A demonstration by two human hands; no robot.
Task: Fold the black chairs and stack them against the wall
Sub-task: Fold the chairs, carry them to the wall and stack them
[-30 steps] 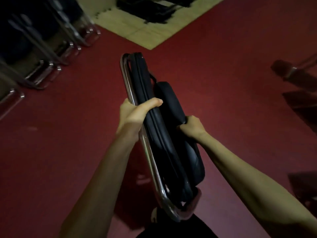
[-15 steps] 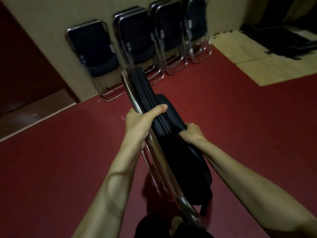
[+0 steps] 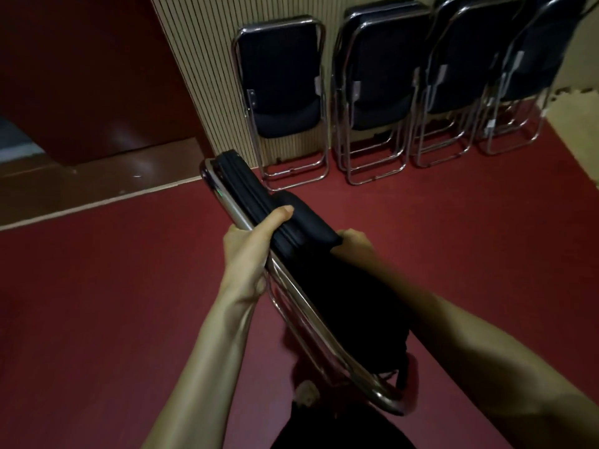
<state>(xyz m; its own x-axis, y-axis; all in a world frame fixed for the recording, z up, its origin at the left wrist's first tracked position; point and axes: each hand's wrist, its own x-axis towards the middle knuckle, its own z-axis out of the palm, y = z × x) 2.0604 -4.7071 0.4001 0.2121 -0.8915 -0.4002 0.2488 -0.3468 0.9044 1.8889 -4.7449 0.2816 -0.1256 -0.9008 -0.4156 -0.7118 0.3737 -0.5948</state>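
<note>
The person carries 1 folded black chair [image 3: 256,197] in both hands, in front of the body and over the red carpet [image 3: 113,286]. The chair is collapsed flat and seen edge-on. It is tilted, with its top end pointing up and away toward the wall [image 3: 201,59] and the bottom loop of its frame down near the person's legs. Whether that loop touches the carpet cannot be told.

The left hand [image 3: 248,254] grasps the chair's chrome frame tube [image 3: 223,202] on the left edge. Its fingers are curled round the tube, and the thumb lies stretched across the black padding. The right hand [image 3: 355,243] grips the edge of the black seat cushion on the right side. Its knuckles are up and its fingers are tucked out of sight under the pad.

Against the ribbed beige wall ahead, folded black chairs [image 3: 282,79] lean upright in a row of 4 groups with their chrome legs on the carpet. The leftmost looks like 1 chair. The next 3 show doubled frames, and the last is cut off by the picture's edge. The carried chair's top end is near the leftmost group but apart from it.

To the left of the wall stands a dark red panel [image 3: 81,59] with a brown strip [image 3: 97,179] at its foot. A pale mat [image 3: 580,124] lies at the far right.
</note>
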